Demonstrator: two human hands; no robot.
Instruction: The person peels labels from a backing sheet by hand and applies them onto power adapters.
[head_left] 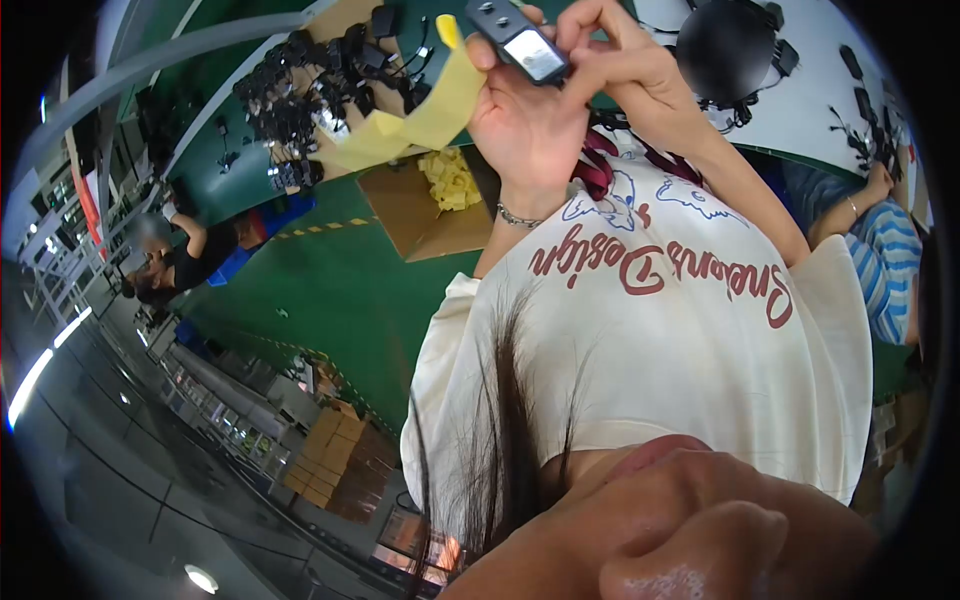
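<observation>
My left hand point(525, 130) is palm up below a black power adapter point(520, 42), with its fingers closed around it. Two round metal studs and a pale silver label show on the adapter's upper face. A long yellow paper strip point(435, 110) trails from beside my left thumb, bending down to the left. From the right, my right hand point(625, 60) has bent fingers and thumb pinched at the adapter's label end. What lies exactly between those fingertips is hard to make out.
A pile of black adapters with cables point(320, 95) lies left on the table. Beneath sits a cardboard box point(410, 215) holding crumpled yellow paper point(450, 180). More adapters point(865, 110) lie on a white surface at right, near a person's striped sleeve point(885, 270). Another person point(190, 255) is at far left.
</observation>
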